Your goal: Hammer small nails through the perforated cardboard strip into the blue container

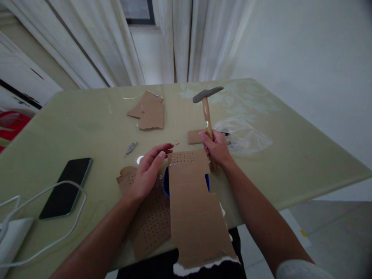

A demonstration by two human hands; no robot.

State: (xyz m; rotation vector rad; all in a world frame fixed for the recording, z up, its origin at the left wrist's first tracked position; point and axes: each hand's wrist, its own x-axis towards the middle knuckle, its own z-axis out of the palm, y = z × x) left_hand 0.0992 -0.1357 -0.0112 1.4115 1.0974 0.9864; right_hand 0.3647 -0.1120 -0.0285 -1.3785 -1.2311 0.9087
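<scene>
My right hand (216,147) is closed round the wooden handle of a hammer (206,110), held with its grey metal head up. Directly below the hands lies a long piece of brown cardboard (192,201), with rows of small holes near its far end. A few tiny shiny bits sit among those holes at the left corner. My left hand (149,166) is beside that corner, fingers stretched forward and thumb apart, with nothing visible in it. Under the cardboard a blue object (166,182) partly shows; its shape is mostly hidden. Another hole-punched cardboard piece (154,221) lies below my left forearm.
Several nails (131,148) lie left of my hand, near a black phone (66,188) and a white cable (83,190). Torn cardboard (152,112) is farther back. A clear plastic bag (247,135) and a small cardboard piece (195,136) are by my right hand.
</scene>
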